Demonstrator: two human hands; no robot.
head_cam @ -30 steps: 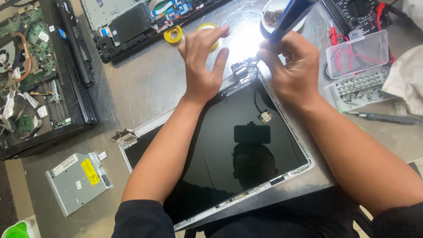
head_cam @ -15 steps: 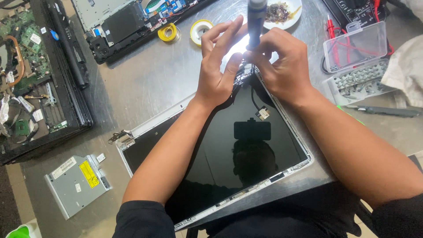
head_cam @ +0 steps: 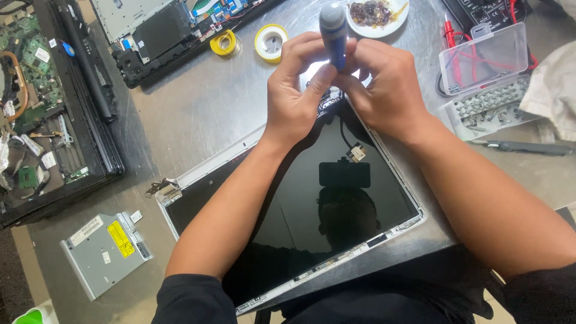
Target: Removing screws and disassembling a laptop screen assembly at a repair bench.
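Upper centre of the frame: both hands wrap a blue-handled screwdriver (head_cam: 333, 33) held upright, left hand (head_cam: 295, 99) and right hand (head_cam: 384, 90) each with the grip pressed together, pinching its handle, over the top corner of a laptop screen panel (head_cam: 300, 204). The panel lies flat on the grey metal tabletop (head_cam: 198, 114) mid-frame: glossy black glass, thin silver bezel, a bare hinge at its left corner, a black cable across its upper part. Two yellow tape rolls (head_cam: 270, 42) sit just above the hands, a clear bit case (head_cam: 486, 78) at right.
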